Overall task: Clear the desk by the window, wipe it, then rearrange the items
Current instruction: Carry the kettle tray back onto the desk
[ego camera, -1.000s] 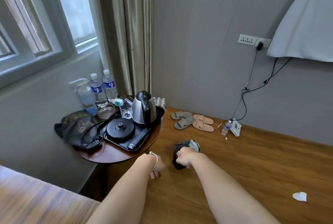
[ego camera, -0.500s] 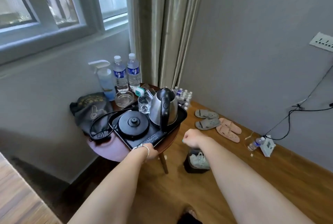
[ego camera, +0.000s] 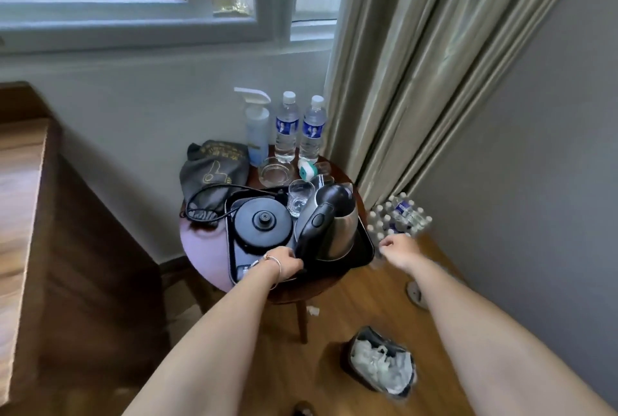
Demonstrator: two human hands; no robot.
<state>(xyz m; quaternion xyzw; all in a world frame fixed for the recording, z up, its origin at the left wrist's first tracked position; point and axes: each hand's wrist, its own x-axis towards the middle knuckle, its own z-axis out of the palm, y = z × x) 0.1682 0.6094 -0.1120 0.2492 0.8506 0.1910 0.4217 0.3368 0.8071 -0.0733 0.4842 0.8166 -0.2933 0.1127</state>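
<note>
Your left hand (ego camera: 284,263) sits at the tray's (ego camera: 363,250) 6 o'clock edge, but you can't tell its grip. Your right hand (ego camera: 399,248), curled and empty, hangs off the tabletop (ego camera: 204,248) at 3 o'clock. Grab both tray sides and lift flat so the kettle (ego camera: 334,221) stays up.

It looked like a hotel guest room: a small round dark-wood side table (ego camera: 204,258) carried a black plastic tray (ego camera: 363,250) with a stainless-steel electric kettle (ego camera: 337,231), beside two sealed clear water bottles (ego camera: 287,128) and beige pleated curtains (ego camera: 418,64).
</note>
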